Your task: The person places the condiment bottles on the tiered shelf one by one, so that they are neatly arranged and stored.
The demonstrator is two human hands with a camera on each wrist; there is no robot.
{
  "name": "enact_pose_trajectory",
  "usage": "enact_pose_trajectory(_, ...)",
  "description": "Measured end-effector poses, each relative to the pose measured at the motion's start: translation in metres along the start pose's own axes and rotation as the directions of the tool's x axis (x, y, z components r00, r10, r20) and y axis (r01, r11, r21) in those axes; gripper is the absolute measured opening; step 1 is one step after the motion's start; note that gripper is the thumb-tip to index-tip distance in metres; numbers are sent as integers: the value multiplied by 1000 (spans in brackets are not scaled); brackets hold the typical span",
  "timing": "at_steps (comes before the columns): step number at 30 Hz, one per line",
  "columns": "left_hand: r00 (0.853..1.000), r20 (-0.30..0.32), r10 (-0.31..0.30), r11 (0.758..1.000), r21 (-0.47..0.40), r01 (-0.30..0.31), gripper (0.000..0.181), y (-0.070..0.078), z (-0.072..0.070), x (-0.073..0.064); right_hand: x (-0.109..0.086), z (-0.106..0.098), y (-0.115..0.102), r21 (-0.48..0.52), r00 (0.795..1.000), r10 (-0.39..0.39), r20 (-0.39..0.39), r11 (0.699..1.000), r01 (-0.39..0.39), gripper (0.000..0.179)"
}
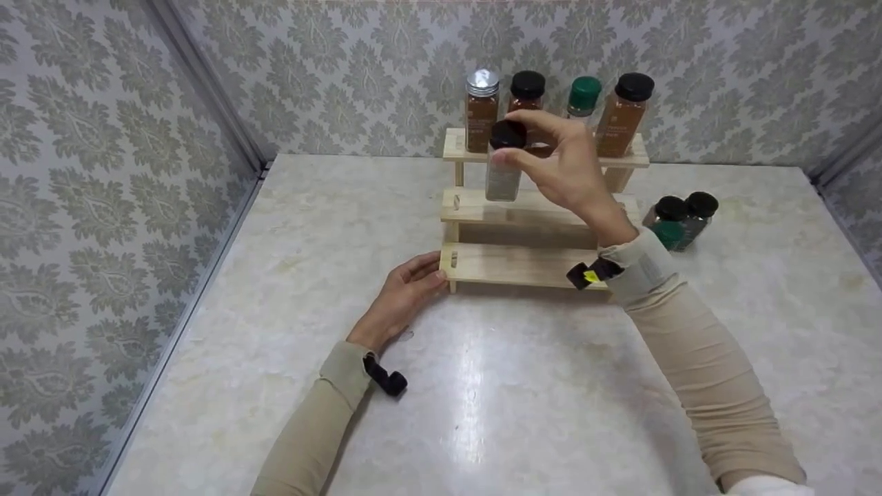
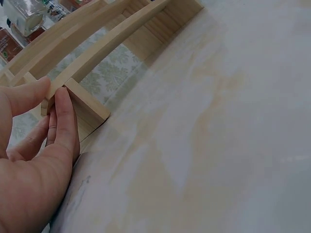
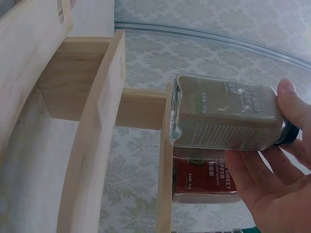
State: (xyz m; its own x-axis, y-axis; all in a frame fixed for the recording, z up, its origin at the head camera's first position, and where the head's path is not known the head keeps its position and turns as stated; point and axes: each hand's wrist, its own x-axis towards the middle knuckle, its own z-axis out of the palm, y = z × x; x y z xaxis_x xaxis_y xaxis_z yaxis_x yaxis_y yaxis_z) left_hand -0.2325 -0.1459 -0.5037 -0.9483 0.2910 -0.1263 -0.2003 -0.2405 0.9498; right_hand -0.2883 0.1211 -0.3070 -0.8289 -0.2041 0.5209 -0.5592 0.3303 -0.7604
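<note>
My right hand [image 1: 568, 162] pinches the black lid of a spice jar [image 1: 504, 176] between thumb and fingers. The jar is upright, over the middle step of a three-step wooden rack [image 1: 510, 265]. Grey-beige powder fills it, and in the right wrist view the jar [image 3: 226, 114] shows white print including "PEPPER". At the rack's lower left corner, my left hand [image 1: 406, 293] grips the end of the bottom step. In the left wrist view, the thumb of that hand [image 2: 43, 155] lies on the board's end, with the fingers against its side.
On the top step stand a silver-lidded jar [image 1: 481, 114], a black-lidded jar [image 1: 528, 86], a green-lidded jar [image 1: 584, 95] and another black-lidded jar [image 1: 623, 117]. Right of the rack, three more jars [image 1: 696, 220] cluster on the marbled table [image 1: 310, 227]. Patterned walls [image 1: 372, 76] enclose the table.
</note>
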Motion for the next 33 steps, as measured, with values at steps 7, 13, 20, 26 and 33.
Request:
enact_pose_trajectory(7,1000,-25,-2,1000,-12,2,54,-1,1,0,3,18,2,5,1000,9,13,1000,-9,45)
enact_pose_trajectory(13,1000,-28,-3,1000,-12,3,54,-1,3,1,5,31,10,50,999,27,33,998,-29,45)
enact_pose_trajectory(20,1000,-14,3,1000,-26,-4,53,0,1,0,7,41,23,72,998,27,54,997,-31,49)
enact_pose_trajectory(26,1000,-7,2,999,-47,-2,53,0,1,0,5,43,28,26,999,28,47,999,-29,48)
enact_pose_trajectory(33,1000,-23,-2,999,-46,1,53,0,2,0,4,45,32,9,999,37,38,999,-37,45)
